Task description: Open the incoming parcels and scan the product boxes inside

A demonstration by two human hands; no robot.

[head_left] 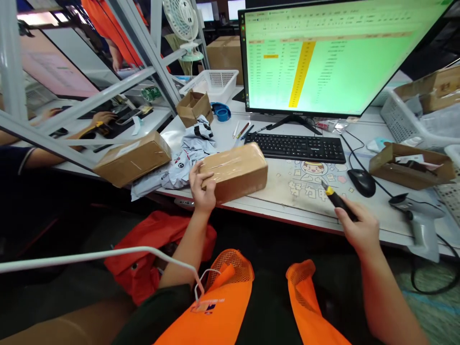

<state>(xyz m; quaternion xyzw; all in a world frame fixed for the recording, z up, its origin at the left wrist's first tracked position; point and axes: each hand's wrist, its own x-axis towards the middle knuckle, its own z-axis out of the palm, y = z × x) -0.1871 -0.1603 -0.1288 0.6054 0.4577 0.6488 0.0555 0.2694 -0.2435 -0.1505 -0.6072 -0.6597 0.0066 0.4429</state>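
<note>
My left hand (203,188) grips the left end of a taped cardboard box (239,173), its fingers curled against that side. The box rests at the front of the desk, just before the keyboard. In my right hand (361,225) is a utility knife (339,201) with a black and yellow handle, its short blade pointing up and left above the printed desk mat (287,191). Left of my left hand lie crumpled grey plastic mailing bags (187,158) and a second cardboard box (134,158).
A monitor (330,62) stands behind the keyboard (294,147). At the right are a mouse (361,182), a barcode scanner (422,220), an open box (381,165) and a white basket (398,120). A metal frame (143,40) rises at the left; another person's hand (104,118) is beyond it.
</note>
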